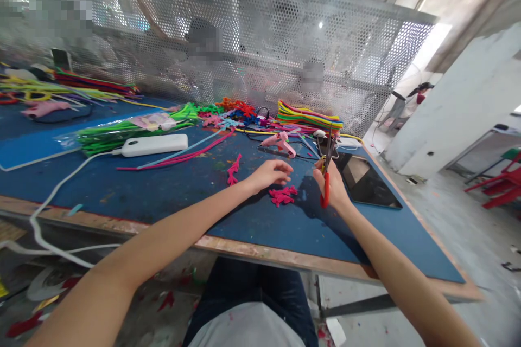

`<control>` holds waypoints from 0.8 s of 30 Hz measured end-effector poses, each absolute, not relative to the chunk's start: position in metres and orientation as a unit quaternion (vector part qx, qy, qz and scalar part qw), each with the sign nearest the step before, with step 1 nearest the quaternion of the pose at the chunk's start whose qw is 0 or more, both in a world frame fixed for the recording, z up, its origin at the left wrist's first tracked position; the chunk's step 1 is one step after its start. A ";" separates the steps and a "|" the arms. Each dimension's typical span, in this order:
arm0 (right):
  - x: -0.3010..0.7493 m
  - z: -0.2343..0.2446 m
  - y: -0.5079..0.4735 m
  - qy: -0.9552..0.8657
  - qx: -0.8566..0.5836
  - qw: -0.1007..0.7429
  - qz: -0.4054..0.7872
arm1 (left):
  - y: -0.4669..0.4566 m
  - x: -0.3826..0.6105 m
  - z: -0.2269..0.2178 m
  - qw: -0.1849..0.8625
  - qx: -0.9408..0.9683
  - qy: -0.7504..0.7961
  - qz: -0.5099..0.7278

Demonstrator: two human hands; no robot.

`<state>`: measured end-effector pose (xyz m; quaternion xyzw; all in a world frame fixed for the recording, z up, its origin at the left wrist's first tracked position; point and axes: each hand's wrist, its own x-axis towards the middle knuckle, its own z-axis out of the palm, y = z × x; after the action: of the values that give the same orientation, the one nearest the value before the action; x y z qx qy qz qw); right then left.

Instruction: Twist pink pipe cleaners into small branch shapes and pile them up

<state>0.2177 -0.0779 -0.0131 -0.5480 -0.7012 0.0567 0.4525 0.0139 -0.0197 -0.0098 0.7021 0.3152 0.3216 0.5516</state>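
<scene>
My right hand (334, 181) grips a pair of scissors (326, 188) by the orange-red handle, and the blades point up and away from me. My left hand (271, 174) hovers just over the blue tabletop with loosely bent fingers, and nothing shows in them. Between my hands, nearer to me, lies a small heap of pink fuzzy pipe-cleaner pieces (283, 196). Left of my left hand is another pink fuzzy piece (233, 169). A pink glue gun (279, 144) rests beyond my left hand.
A black tablet (366, 180) lies right of my right hand. Bundled pipe cleaners (309, 117) and colourful fuzzy shapes (236, 108) line the back, before a perforated metal screen (268, 38). A white power strip (155, 144), its cable (52, 195) and long pink stems (179, 158) lie leftward.
</scene>
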 end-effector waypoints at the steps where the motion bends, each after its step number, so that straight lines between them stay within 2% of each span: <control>1: 0.218 -0.013 -0.078 -0.701 -0.549 0.452 0.054 | -0.019 0.014 -0.011 0.539 0.718 0.311 0.313; 5: 0.219 -0.015 -0.077 -0.700 -0.549 0.455 0.044 | -0.020 0.013 -0.014 0.447 0.798 0.289 0.284; 10: 0.220 -0.016 -0.076 -0.695 -0.552 0.458 0.037 | -0.026 0.009 -0.010 0.141 0.961 0.180 0.155; 19: 0.221 -0.013 -0.076 -0.689 -0.554 0.466 0.034 | -0.032 0.006 -0.010 0.015 0.971 0.217 0.099; 24: 0.220 -0.014 -0.076 -0.685 -0.562 0.462 0.036 | -0.034 0.008 -0.012 0.006 0.973 0.221 0.068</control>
<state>0.2198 -0.0761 -0.0138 -0.5621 -0.6851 0.0355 0.4619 0.0082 -0.0345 -0.0123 0.9729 0.2209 0.0684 0.0062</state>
